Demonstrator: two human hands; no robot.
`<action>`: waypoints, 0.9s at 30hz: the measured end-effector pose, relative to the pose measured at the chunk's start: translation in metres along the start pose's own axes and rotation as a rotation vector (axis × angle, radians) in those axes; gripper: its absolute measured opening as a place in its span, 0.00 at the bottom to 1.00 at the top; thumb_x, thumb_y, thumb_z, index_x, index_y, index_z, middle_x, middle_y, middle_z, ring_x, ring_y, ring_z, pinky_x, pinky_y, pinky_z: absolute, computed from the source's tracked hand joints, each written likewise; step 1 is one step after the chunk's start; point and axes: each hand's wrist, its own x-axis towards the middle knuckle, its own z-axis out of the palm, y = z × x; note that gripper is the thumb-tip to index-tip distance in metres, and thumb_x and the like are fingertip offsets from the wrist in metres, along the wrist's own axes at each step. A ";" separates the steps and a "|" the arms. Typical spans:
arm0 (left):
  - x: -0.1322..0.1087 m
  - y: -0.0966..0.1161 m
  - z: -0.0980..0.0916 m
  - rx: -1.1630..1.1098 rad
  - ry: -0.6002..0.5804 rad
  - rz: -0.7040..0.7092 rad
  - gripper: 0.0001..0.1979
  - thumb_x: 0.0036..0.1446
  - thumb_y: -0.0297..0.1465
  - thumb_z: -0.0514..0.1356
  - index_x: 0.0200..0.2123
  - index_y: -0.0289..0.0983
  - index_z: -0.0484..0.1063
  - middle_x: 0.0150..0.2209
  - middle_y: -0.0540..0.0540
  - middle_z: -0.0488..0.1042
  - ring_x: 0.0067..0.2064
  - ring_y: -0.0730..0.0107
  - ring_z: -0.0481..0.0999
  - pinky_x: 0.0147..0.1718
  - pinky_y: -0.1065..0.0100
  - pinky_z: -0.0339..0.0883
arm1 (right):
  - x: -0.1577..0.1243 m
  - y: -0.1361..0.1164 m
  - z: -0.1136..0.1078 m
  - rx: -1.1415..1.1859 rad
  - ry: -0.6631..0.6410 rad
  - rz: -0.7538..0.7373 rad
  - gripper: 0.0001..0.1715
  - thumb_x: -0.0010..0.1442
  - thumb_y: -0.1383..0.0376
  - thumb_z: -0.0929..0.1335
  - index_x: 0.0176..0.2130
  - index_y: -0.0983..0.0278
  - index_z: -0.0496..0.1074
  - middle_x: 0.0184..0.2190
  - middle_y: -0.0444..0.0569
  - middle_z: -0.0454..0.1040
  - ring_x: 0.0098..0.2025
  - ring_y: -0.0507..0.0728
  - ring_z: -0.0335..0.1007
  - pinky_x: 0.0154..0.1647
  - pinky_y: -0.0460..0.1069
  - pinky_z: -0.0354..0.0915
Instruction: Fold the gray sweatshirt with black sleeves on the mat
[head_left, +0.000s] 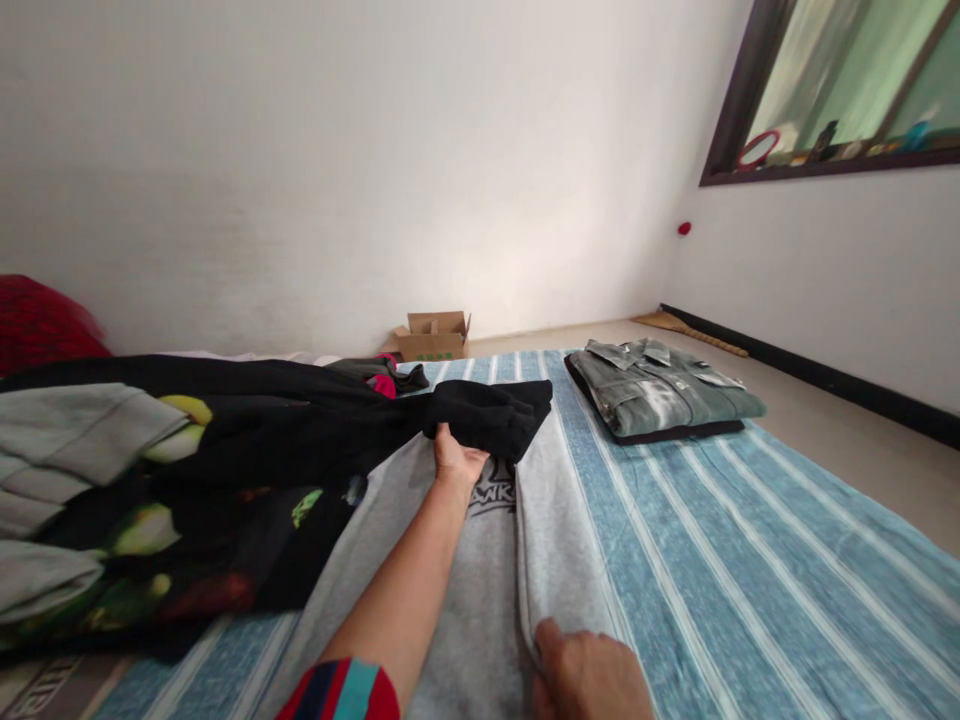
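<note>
My left hand reaches forward across a light grey sweatshirt, its fingers curled under a bunched black cloth. The sweatshirt lies flat on a blue striped bedsheet, with dark lettering on its front. At the bottom of the view, my right hand pinches the sweatshirt's folded long edge. To the left, a heap of black printed and grey garments overlaps the sweatshirt, hiding part of it.
A folded grey-green denim shirt lies on the sheet at the far right. Beyond the bed stand a cardboard box and white walls. A red cushion sits at the left, with a window high on the right.
</note>
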 end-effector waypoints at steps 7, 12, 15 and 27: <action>0.003 -0.004 -0.013 0.087 0.098 -0.080 0.18 0.60 0.42 0.52 0.43 0.35 0.71 0.36 0.43 0.76 0.42 0.58 0.74 0.44 0.53 0.68 | -0.008 -0.008 -0.008 0.001 -0.065 0.056 0.13 0.56 0.71 0.61 0.39 0.65 0.72 0.32 0.57 0.78 0.35 0.62 0.77 0.32 0.49 0.65; 0.001 -0.002 -0.011 0.099 0.037 -0.071 0.19 0.61 0.43 0.50 0.44 0.35 0.69 0.35 0.47 0.76 0.43 0.60 0.72 0.45 0.53 0.66 | -0.012 -0.009 -0.014 0.010 -0.063 0.051 0.12 0.57 0.70 0.62 0.39 0.65 0.72 0.32 0.56 0.78 0.34 0.62 0.76 0.33 0.50 0.65; 0.002 -0.001 -0.014 0.123 0.043 -0.077 0.18 0.62 0.42 0.49 0.43 0.35 0.68 0.33 0.48 0.76 0.44 0.61 0.71 0.47 0.52 0.64 | -0.014 -0.008 -0.014 0.019 -0.059 0.039 0.11 0.58 0.66 0.63 0.39 0.65 0.72 0.32 0.56 0.78 0.35 0.63 0.76 0.33 0.51 0.65; 0.011 0.008 -0.022 0.353 0.147 -0.078 0.10 0.60 0.29 0.53 0.45 0.36 0.68 0.33 0.45 0.76 0.36 0.65 0.76 0.40 0.59 0.71 | -0.029 -0.001 0.029 0.105 0.358 -0.087 0.06 0.57 0.62 0.68 0.30 0.61 0.67 0.26 0.44 0.74 0.27 0.54 0.71 0.25 0.45 0.57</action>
